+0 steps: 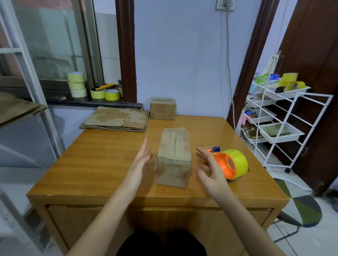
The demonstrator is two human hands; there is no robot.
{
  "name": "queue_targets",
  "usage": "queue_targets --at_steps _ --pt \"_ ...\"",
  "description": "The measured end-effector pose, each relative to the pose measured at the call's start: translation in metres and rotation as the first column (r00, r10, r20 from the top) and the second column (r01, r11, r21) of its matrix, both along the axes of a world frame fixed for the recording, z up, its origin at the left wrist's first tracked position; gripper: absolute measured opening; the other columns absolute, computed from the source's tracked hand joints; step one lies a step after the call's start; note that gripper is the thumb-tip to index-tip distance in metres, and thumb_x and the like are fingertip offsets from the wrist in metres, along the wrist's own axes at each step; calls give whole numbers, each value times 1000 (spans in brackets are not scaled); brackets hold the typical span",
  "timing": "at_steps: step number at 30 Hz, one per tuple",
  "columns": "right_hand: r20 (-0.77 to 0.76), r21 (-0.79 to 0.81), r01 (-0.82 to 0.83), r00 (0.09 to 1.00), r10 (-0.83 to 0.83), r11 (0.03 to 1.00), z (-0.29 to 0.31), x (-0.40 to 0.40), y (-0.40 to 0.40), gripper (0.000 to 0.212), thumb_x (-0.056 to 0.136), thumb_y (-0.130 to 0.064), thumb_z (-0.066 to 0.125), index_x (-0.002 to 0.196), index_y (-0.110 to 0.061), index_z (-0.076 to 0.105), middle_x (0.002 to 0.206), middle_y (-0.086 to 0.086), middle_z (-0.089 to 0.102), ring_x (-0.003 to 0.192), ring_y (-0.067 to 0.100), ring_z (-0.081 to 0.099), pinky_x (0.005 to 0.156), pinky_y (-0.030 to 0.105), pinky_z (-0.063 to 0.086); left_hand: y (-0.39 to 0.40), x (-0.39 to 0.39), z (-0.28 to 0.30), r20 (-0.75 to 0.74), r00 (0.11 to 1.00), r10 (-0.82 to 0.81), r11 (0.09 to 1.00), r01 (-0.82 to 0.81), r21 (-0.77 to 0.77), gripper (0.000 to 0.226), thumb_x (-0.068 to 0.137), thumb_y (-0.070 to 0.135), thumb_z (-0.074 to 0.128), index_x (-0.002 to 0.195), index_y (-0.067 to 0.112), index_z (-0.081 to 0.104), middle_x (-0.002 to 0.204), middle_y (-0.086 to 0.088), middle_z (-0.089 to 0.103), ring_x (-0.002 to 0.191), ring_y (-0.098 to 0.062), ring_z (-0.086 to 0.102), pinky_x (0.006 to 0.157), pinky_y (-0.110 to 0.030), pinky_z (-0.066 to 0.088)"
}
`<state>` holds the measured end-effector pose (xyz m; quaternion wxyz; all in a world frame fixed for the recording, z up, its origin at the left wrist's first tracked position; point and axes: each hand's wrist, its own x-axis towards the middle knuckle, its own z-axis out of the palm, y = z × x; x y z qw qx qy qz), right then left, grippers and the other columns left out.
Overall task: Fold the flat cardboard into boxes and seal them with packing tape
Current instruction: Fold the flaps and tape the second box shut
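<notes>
A folded cardboard box (173, 157) stands in the middle of the wooden table (102, 163), clear tape along its top seam. My left hand (141, 161) hovers just left of the box, fingers straight, apart from it. My right hand (211, 168) hovers to its right with fingers spread, holding nothing. Behind my right hand lies an orange tape dispenser (229, 167) carrying a yellow tape roll (239, 161). A stack of flat cardboard (117, 118) lies at the table's far left. A second folded box (163, 108) stands at the far edge.
Several yellow tape rolls (77, 84) and a yellow utility knife (104, 86) sit on the window sill. A white wire trolley (279, 118) with trays stands to the right of the table. A metal shelf (13, 106) holding cardboard is on the left.
</notes>
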<state>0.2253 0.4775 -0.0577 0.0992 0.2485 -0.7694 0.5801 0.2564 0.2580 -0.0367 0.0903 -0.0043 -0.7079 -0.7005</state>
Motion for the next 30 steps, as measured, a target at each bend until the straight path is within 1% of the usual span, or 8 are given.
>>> queue_targets --at_steps 4,9,14,17,20,24,28,30 --pt "-207 254 -71 970 126 965 21 -9 12 68 83 -3 61 139 -32 37 148 -10 38 138 4 33 103 18 39 -17 5 11 -104 993 -60 949 25 -313 71 94 -6 47 128 54 31 136 11 42 113 -11 54 81 -12 48" --pt "-342 455 41 931 131 890 18 -20 12 62 82 -19 72 138 -29 45 143 -12 44 135 5 38 106 32 41 -9 3 12 -64 989 -135 853 83 -515 57 89 -1 58 113 51 51 116 7 50 100 -12 57 85 -26 53" --pt "-353 463 90 931 90 882 15 -24 7 55 79 -24 76 129 -27 55 140 -11 48 133 6 40 107 34 41 -2 -5 8 -121 990 -67 824 -13 -566 52 83 5 69 103 50 55 108 9 51 87 -10 60 80 -29 54" --pt "-277 497 -4 947 163 868 17 -29 14 61 79 -20 77 132 -33 51 143 -14 43 137 2 33 111 26 34 -2 -8 8 -140 989 -57 815 -35 -579 50 81 6 72 100 50 56 106 11 50 84 -11 61 77 -26 53" --pt "-331 561 34 925 187 827 22 -34 18 61 79 -13 75 132 -33 50 141 -15 44 136 6 35 110 22 29 -2 -9 8 -139 988 -61 808 -33 -588 43 82 8 71 103 43 59 106 12 50 84 -9 60 76 -24 53" --pt "-450 509 118 881 146 853 21 -36 11 48 74 -21 77 120 -21 65 129 -5 60 124 12 52 104 26 39 5 -8 5 -193 981 5 792 -122 -598 31 81 10 71 106 28 65 101 13 49 79 -5 58 72 -20 49" --pt "-472 418 145 878 78 897 21 -40 3 35 71 -31 80 103 -19 73 113 -6 69 107 15 61 92 26 46 6 -12 5 -215 975 51 814 -166 -557 23 81 16 72 94 34 65 96 13 54 72 -3 57 66 -11 42" --pt "-417 403 113 906 72 908 24 -43 3 34 70 -33 81 101 -20 75 111 -5 70 106 15 61 91 26 46 2 -14 6 -186 982 19 837 -117 -534 22 84 19 70 94 38 65 97 12 56 75 -6 59 72 -18 50"
